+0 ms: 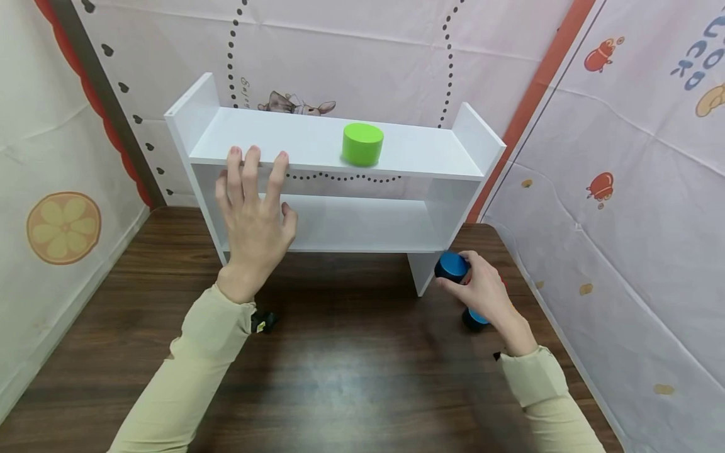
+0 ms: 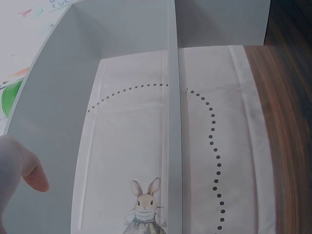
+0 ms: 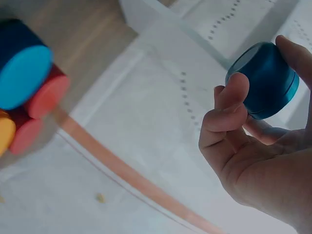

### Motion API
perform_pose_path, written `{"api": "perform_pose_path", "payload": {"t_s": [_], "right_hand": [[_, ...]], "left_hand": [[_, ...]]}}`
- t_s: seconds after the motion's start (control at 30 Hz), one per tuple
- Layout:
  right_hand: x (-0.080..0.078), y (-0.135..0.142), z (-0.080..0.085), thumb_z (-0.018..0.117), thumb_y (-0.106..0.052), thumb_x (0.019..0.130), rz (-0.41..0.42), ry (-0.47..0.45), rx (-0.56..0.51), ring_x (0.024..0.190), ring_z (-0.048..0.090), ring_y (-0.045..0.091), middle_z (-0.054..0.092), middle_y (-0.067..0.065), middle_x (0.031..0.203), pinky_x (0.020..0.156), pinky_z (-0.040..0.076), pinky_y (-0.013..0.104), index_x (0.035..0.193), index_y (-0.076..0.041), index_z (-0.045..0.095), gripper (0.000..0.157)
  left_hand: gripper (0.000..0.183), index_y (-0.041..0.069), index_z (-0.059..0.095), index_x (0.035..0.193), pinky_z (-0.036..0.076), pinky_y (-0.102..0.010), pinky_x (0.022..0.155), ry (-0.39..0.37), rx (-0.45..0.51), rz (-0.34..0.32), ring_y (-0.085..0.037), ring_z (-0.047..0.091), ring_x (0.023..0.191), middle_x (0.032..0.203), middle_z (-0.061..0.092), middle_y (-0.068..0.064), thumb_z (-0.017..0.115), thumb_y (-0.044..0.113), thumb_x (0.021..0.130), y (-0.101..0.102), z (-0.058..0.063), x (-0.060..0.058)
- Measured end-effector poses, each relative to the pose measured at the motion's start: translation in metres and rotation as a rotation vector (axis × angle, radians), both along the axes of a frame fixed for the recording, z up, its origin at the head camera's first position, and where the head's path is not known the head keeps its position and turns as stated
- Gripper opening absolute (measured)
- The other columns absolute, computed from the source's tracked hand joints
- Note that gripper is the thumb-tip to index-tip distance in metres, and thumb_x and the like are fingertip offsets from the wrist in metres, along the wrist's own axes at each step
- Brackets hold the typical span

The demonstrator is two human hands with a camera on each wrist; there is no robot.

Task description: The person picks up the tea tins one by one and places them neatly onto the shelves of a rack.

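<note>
My right hand (image 1: 481, 286) pinches a blue round container (image 1: 453, 267) between thumb and fingers, near the lower right end of a white shelf unit (image 1: 362, 223). In the right wrist view, a seam runs round the blue container (image 3: 265, 80). The fingertips of my left hand (image 1: 252, 214) rest on the front edge of the top shelf, towards its left. Its thumb (image 2: 36, 175) hangs below that board. A green round container (image 1: 362, 145) stands on the top shelf, right of my left hand.
Beside my right hand, another blue container (image 1: 474, 319) is on the brown wooden table (image 1: 340, 371). Red containers (image 3: 48, 95) and a yellow one (image 3: 6, 131) are stacked with it in the right wrist view. Printed cloth walls (image 1: 612, 207) enclose the table's back and sides.
</note>
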State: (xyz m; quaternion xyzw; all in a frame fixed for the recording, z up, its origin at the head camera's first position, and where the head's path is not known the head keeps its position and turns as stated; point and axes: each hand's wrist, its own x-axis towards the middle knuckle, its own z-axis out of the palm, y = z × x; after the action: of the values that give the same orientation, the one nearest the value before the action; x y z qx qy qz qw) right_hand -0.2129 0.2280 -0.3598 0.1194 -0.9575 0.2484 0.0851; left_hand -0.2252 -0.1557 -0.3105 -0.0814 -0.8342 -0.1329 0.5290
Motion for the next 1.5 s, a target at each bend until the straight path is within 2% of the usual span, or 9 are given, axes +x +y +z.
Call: {"api": "perform_pose_path", "payload": {"t_s": [0.1, 0.37, 0.63, 0.97, 1.23, 1.5], "right_hand": [[0.003, -0.005, 0.013, 0.074, -0.034, 0.082, 0.024, 0.024, -0.01, 0.069, 0.058, 0.018, 0.062, 0.014, 0.087, 0.061, 0.046, 0.029, 0.132, 0.002, 0.047, 0.067], [0.004, -0.02, 0.048, 0.074, -0.038, 0.082, 0.101, 0.116, -0.024, 0.068, 0.055, 0.016, 0.063, 0.008, 0.088, 0.059, 0.046, 0.028, 0.128, -0.004, 0.052, 0.062], [0.006, -0.037, 0.084, 0.073, -0.037, 0.083, 0.171, 0.139, -0.058, 0.073, 0.054, 0.019, 0.063, 0.008, 0.092, 0.062, 0.047, 0.029, 0.129, -0.006, 0.052, 0.059], [0.001, -0.06, 0.124, 0.072, -0.034, 0.084, 0.211, 0.267, -0.112, 0.077, 0.054, 0.024, 0.062, 0.01, 0.097, 0.064, 0.045, 0.027, 0.131, -0.007, 0.054, 0.057], [-0.011, -0.08, 0.152, 0.069, -0.038, 0.085, 0.192, 0.299, -0.149, 0.081, 0.05, 0.022, 0.06, 0.013, 0.103, 0.069, 0.04, 0.031, 0.134, -0.008, 0.052, 0.06], [-0.033, -0.093, 0.166, 0.067, -0.043, 0.086, 0.172, 0.254, -0.153, 0.091, 0.05, 0.024, 0.058, 0.013, 0.122, 0.074, 0.041, 0.032, 0.138, -0.01, 0.048, 0.064]], "left_hand": [[0.079, 0.024, 0.037, 0.146, 0.021, -0.057, 0.109, 0.0, 0.0, 0.004, -0.034, 0.017, 0.148, 0.15, 0.034, -0.017, 0.058, 0.004, 0.073, 0.001, 0.0, 0.0], [0.078, 0.023, 0.038, 0.146, 0.022, -0.057, 0.108, 0.014, 0.003, 0.002, -0.035, 0.018, 0.147, 0.15, 0.034, -0.016, 0.057, 0.003, 0.073, 0.001, 0.0, 0.0], [0.077, 0.022, 0.039, 0.145, 0.022, -0.057, 0.107, 0.002, 0.007, -0.002, -0.035, 0.017, 0.148, 0.15, 0.034, -0.017, 0.058, 0.002, 0.073, 0.001, 0.0, 0.0], [0.079, 0.023, 0.039, 0.145, 0.023, -0.057, 0.106, 0.002, 0.01, -0.005, -0.034, 0.017, 0.148, 0.15, 0.034, -0.017, 0.06, 0.002, 0.072, 0.001, 0.0, 0.0], [0.079, 0.023, 0.037, 0.146, 0.022, -0.057, 0.106, -0.007, 0.007, -0.008, -0.034, 0.016, 0.148, 0.151, 0.033, -0.017, 0.06, 0.002, 0.073, 0.0, 0.001, 0.0], [0.08, 0.024, 0.036, 0.147, 0.023, -0.057, 0.106, -0.006, -0.003, -0.002, -0.034, 0.018, 0.148, 0.151, 0.033, -0.016, 0.059, 0.002, 0.073, -0.001, 0.001, 0.0]]}}
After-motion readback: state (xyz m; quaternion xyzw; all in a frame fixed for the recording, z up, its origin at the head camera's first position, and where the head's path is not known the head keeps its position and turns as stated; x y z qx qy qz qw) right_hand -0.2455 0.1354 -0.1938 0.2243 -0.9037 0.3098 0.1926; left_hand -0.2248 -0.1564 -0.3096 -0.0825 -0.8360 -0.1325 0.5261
